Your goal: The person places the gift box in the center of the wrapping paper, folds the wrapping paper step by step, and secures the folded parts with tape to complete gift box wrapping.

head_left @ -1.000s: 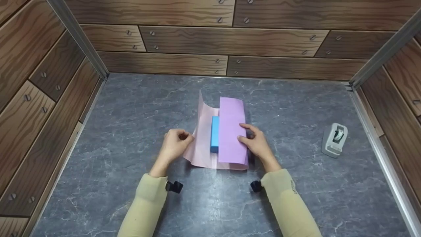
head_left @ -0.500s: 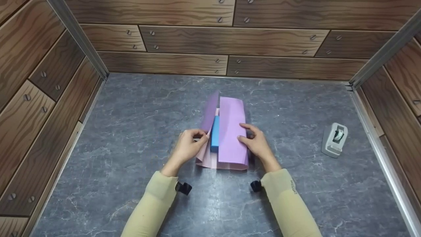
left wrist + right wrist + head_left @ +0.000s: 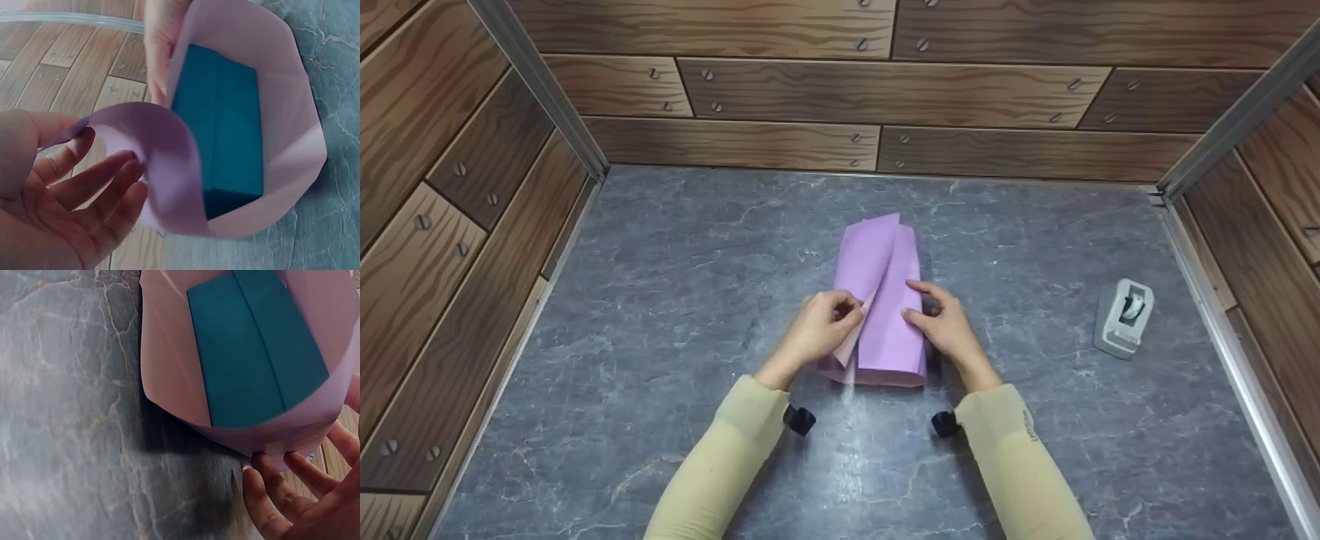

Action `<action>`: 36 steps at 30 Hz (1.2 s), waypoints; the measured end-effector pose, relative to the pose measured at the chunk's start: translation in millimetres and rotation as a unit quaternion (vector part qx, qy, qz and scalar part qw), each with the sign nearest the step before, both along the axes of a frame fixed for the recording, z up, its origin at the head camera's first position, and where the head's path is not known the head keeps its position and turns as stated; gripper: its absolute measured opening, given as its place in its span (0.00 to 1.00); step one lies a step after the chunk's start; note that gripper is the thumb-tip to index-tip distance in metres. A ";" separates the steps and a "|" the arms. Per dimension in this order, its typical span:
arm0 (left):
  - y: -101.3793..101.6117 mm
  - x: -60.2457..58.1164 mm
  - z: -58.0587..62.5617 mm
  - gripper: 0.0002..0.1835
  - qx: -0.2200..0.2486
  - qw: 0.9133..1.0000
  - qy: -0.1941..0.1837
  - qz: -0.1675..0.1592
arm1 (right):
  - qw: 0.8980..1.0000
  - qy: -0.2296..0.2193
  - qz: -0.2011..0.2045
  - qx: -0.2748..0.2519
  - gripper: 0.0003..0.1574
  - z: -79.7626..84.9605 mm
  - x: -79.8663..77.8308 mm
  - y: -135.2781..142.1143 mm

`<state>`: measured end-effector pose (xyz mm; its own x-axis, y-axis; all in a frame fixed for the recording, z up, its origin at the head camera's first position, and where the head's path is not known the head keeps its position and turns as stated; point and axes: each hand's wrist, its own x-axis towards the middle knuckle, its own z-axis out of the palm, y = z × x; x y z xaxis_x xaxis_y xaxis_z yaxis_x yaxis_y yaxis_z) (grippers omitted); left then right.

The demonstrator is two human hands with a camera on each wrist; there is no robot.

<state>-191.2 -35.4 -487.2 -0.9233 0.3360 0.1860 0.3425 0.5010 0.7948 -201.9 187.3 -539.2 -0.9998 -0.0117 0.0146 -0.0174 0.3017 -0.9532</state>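
A sheet of paper [image 3: 891,330], purple outside and pale pink inside, curves round a blue box [image 3: 233,124]. In the head view the paper's two flaps hide the box; both wrist views look into the paper's end and show it. My left hand [image 3: 819,328] pinches the edge of the left flap between thumb and index finger, and this flap leans over the right one. In the left wrist view its other fingers [image 3: 112,191] are loosely bent. At the paper's right side my right hand [image 3: 950,330] rests with spread fingertips [image 3: 261,464] touching it.
A grey tape dispenser [image 3: 1123,319] with a roll of tape stands on the dark marbled table [image 3: 1020,225] to the right. Wood-patterned panels [image 3: 885,94] with metal edge strips enclose the back and both sides.
My left hand has moved right, bringing the left flap up and over the box until it overlaps the right flap. The box has gone out of the head view. My right hand has stayed put.
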 end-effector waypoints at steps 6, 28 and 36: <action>9.7 -5.6 -4.1 0.07 -0.071 0.997 0.030 -0.018 | 1.000 -0.002 0.002 0.012 0.29 31.3 12.1 -10.2; 26.1 -2.6 -2.0 0.09 -0.236 0.966 0.103 -0.022 | 0.996 0.047 0.003 0.081 0.29 0.4 4.1 6.6; 24.5 -1.4 -5.3 0.10 -0.228 0.968 0.102 -0.007 | 0.999 0.017 -0.002 0.048 0.24 2.9 5.9 7.0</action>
<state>-192.6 -10.8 -492.5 -0.8776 0.4389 0.1928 0.4785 0.7774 0.4082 -196.0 194.3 -536.3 -0.9988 -0.0112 0.0478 -0.0484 0.3923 -0.9186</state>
